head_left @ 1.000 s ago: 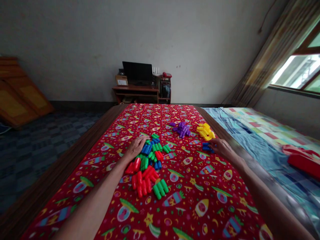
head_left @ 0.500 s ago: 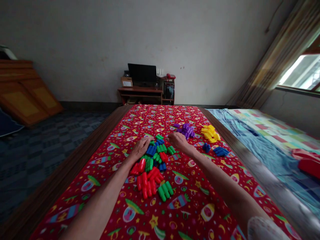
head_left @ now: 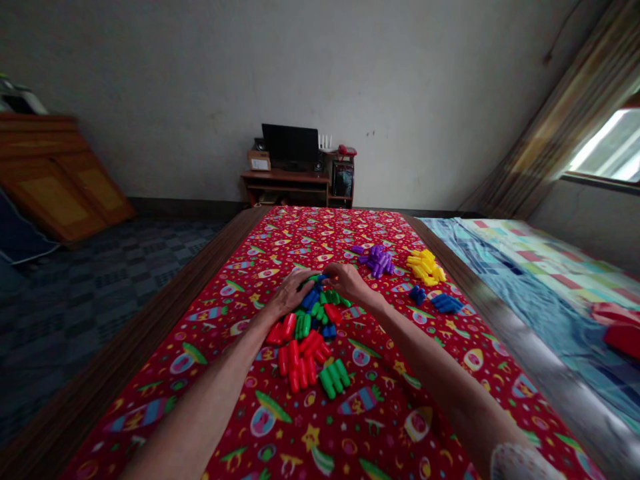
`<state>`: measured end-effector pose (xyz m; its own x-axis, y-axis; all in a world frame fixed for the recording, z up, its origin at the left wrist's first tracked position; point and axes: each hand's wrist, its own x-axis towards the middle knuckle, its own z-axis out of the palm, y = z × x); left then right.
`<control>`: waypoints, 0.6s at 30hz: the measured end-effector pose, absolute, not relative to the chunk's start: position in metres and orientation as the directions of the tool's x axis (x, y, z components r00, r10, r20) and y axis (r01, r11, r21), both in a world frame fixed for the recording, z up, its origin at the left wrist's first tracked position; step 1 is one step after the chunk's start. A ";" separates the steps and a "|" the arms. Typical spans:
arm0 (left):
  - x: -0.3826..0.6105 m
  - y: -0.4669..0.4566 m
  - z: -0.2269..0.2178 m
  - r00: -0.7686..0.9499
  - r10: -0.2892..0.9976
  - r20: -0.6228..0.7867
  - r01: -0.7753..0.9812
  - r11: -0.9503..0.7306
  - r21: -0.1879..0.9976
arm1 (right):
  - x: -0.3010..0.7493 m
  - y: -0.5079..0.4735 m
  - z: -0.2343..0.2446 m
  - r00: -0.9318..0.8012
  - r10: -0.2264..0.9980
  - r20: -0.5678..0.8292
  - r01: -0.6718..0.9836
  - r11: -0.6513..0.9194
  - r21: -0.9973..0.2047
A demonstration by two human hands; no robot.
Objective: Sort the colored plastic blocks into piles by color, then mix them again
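Observation:
A loose pile of capsule-shaped plastic toy blocks lies on the table, with blue blocks [head_left: 310, 299], green blocks [head_left: 303, 325] and red blocks [head_left: 302, 363] mixed in it. My left hand [head_left: 291, 293] rests along the pile's far left side, fingers apart and curved around the blocks there. At the pile's far right edge, my right hand [head_left: 350, 283] has its fingertips closed around a small blue block [head_left: 323, 279], partly covered by the fingers. A separate group of green blocks [head_left: 335, 379] sits at the near end of the pile.
Purple blocks [head_left: 377, 259], yellow blocks [head_left: 425, 266] and more blue blocks [head_left: 447, 303] lie in separate groups to the right. A red patterned cloth [head_left: 385, 433] covers the table. Beyond stands a desk with a monitor [head_left: 290, 144]; a bed [head_left: 520, 293] is on the right.
My right hand has moved left to the far edge of the pile and closed on a blue block. My left hand has shifted slightly over the blocks. The view has turned slightly left.

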<state>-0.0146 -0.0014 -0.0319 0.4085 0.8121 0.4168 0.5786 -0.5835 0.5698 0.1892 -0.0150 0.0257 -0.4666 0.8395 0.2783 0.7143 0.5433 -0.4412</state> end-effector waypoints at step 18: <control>-0.020 0.002 -0.033 0.319 0.859 0.401 0.628 -0.508 0.589 | 0.387 -0.074 0.005 -0.173 0.921 0.349 0.959 0.239 -0.155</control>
<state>-0.0197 0.0018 -0.0333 0.3193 0.8587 0.4008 0.6281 -0.5084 0.5890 0.3869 -0.0738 0.0046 -0.1729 0.9211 0.3490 0.9586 0.2388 -0.1554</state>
